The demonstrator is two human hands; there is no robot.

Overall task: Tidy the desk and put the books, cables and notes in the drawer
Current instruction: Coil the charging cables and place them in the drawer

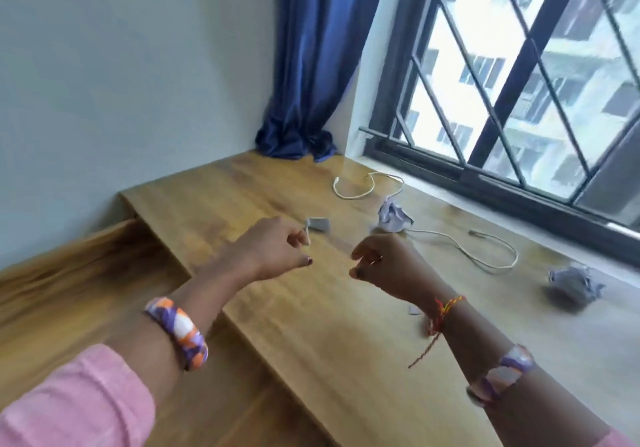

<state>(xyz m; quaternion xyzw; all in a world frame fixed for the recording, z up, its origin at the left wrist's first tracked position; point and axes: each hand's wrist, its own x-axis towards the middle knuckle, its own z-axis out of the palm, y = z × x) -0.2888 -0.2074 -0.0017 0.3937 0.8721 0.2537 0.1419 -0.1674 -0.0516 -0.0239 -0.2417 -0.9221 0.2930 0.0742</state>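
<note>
My left hand (277,247) hovers over the wooden desk (329,342) with its fingers curled. Its fingertips are at the near corner of a small folded grey note (319,224); blur hides whether they pinch it. My right hand (381,264) hangs beside it with loosely curled fingers and holds nothing. One white cable (353,192) lies looped near the window. A second white cable (485,256) trails right of my right hand. Two crumpled paper balls (394,218) (575,285) sit on the desk. A small paper scrap (414,309) lies by my right wrist.
A lower wooden surface (69,273) runs along the desk's left side. A blue curtain (304,100) hangs in the far corner and bunches on the desk. A barred window (519,82) lines the right side, and a pale wall is on the left.
</note>
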